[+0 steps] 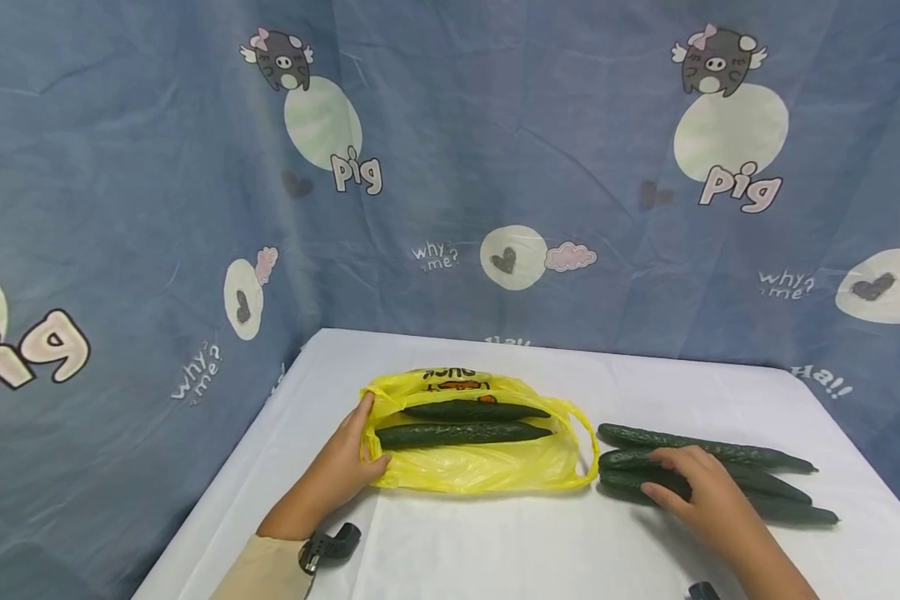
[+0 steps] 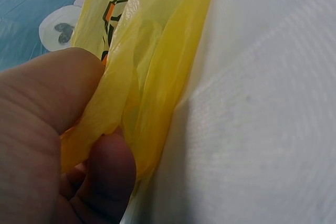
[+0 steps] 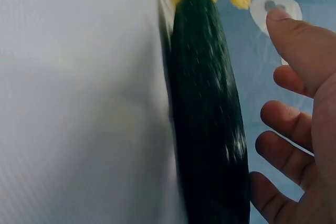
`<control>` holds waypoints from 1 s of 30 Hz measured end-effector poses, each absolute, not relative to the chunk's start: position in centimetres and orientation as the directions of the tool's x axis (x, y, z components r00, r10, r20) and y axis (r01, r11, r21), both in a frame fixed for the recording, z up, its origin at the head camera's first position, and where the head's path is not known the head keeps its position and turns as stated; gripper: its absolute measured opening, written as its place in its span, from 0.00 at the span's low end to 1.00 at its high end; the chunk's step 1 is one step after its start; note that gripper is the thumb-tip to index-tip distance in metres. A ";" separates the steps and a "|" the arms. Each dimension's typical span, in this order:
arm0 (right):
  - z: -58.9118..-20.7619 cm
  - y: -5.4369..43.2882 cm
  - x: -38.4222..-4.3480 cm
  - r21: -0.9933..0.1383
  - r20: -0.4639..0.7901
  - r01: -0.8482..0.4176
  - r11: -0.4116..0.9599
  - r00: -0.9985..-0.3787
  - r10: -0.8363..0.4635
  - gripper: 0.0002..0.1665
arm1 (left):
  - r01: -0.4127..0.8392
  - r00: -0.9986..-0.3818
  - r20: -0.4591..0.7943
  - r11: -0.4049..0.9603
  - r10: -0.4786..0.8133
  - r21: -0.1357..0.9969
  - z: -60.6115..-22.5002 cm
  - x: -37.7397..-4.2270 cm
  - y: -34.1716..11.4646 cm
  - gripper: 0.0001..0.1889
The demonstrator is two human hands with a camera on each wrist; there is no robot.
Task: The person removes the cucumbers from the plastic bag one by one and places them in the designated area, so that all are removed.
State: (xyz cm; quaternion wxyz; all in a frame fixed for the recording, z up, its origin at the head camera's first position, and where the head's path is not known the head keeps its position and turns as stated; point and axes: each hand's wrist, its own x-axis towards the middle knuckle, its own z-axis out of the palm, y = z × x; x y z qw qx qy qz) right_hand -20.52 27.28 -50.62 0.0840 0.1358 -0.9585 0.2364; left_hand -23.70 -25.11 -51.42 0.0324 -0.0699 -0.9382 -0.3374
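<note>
My left hand [image 1: 356, 450] grips the left end of a yellow plastic bag [image 1: 487, 475]; in the left wrist view its thumb and fingers pinch the thin plastic [image 2: 123, 93]. Inside the bag's wide mouth lie two dark green cucumbers, a rear one [image 1: 465, 410] and a front one [image 1: 457, 434]. To the right, three more cucumbers lie side by side: a back one [image 1: 712, 447], a middle one [image 1: 765, 482] and a front one [image 1: 791, 510]. Over these my right hand [image 1: 701, 487] is spread with loosely bent fingers. In the right wrist view they stand beside a cucumber [image 3: 207, 108], not wrapped round it.
A white cloth [image 1: 510, 550] covers the table. Behind and to the left hangs a blue printed curtain [image 1: 420, 125]. The bag's yellow handle loop [image 1: 591, 442] reaches close to the left ends of the loose cucumbers. Dark straps [image 1: 330, 546] sit at the wrists.
</note>
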 end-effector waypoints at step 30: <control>-48.6 18.7 -22.1 -0.522 0.232 -0.454 0.722 -0.890 -0.392 0.23 | 0.128 -0.992 0.078 0.746 0.102 0.654 -51.5 -23.8 -25.1 0.59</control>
